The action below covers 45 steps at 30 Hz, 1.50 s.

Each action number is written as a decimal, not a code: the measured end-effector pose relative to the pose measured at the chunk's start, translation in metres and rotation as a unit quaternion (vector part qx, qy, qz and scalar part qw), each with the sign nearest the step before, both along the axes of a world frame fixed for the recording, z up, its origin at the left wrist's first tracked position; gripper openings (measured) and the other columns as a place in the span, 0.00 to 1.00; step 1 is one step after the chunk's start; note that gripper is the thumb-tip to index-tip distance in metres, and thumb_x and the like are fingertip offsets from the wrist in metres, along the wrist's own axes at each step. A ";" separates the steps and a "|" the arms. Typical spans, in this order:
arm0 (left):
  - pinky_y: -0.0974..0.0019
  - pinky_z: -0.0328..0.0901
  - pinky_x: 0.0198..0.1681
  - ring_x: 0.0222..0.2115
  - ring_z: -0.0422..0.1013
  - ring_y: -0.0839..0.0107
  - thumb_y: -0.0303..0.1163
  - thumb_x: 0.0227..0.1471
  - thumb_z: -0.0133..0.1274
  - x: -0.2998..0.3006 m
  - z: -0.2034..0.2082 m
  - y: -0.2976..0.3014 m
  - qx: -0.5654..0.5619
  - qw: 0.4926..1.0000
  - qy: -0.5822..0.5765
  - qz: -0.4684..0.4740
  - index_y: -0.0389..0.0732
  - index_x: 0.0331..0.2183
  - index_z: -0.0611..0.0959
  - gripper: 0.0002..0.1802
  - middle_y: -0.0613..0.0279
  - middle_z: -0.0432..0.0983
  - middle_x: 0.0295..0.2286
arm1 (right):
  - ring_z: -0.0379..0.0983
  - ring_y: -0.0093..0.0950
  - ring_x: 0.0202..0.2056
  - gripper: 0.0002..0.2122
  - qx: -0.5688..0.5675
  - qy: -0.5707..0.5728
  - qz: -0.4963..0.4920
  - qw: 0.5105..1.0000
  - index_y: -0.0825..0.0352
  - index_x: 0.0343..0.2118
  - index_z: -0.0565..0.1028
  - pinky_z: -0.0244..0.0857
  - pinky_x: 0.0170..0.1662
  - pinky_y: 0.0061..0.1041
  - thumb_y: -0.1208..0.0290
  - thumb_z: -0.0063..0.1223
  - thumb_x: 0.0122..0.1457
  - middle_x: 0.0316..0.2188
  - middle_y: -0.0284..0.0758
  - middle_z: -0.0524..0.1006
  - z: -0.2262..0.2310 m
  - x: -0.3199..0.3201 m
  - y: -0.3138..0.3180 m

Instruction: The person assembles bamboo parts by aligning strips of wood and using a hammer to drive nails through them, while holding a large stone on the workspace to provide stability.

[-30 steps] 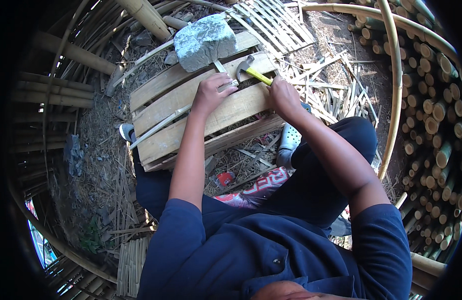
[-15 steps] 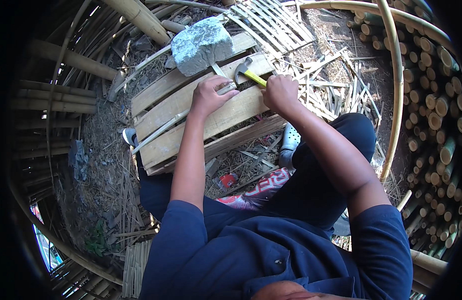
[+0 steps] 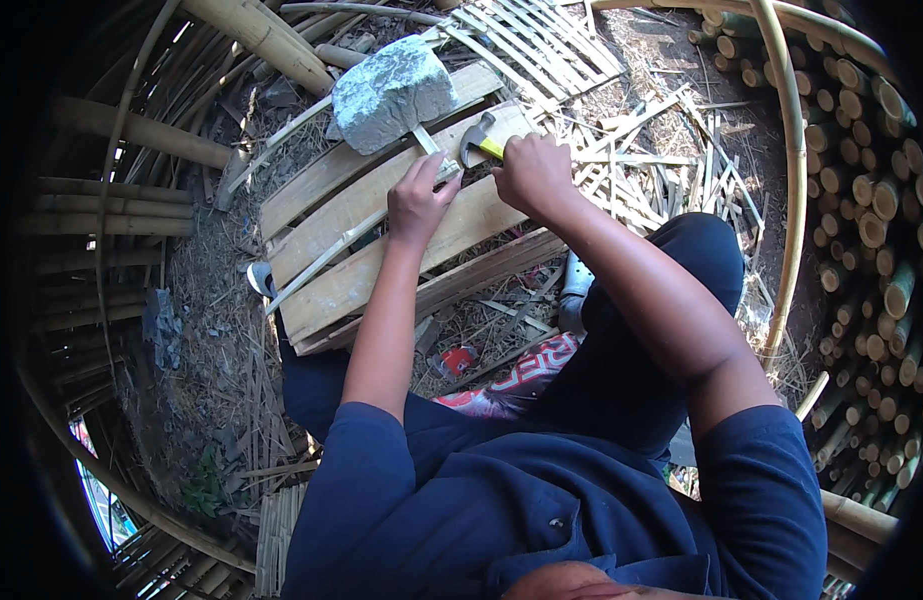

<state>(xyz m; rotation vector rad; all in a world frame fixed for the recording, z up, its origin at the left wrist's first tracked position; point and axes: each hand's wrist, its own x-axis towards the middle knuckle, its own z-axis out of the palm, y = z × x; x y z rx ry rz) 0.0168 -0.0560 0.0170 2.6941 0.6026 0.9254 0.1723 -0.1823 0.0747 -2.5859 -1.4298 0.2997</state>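
My right hand [image 3: 536,172] is wrapped round the yellow handle of a claw hammer [image 3: 489,147], its metal head pointing away to the left above the boards. Close beside the hammer head, my left hand [image 3: 419,203] grips a pale bamboo strip [image 3: 447,168], fingers and thumb closed on it. A second narrow strip [image 3: 424,139] runs from under a big grey stone block [image 3: 393,95] toward those fingers. Both hands are over a low bench of spaced wooden boards [image 3: 476,215]. Along the bench a long thin slat [image 3: 326,262] lies slantwise up to my left wrist.
A slatted bamboo panel [image 3: 541,45] lies beyond the bench, and loose split strips [image 3: 646,160] litter the ground at its right. Cut bamboo poles [image 3: 866,230] are stacked at far right, behind a curved upright pole [image 3: 793,200]. My legs flank the bench's near side.
My right hand and the hammer have shifted a little left, bringing the head nearer my left hand. My left hand has turned slightly and its fingers have closed more around the strip.
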 end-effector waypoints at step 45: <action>0.50 0.58 0.63 0.55 0.69 0.52 0.34 0.53 0.61 -0.011 -0.003 0.038 -0.214 0.970 0.042 -0.105 0.40 0.55 0.78 0.27 0.49 0.73 0.55 | 0.78 0.48 0.45 0.19 -0.039 0.050 -0.106 0.992 0.71 0.44 0.74 0.73 0.46 0.44 0.56 0.51 0.63 0.40 0.50 0.80 -0.046 0.012 0.013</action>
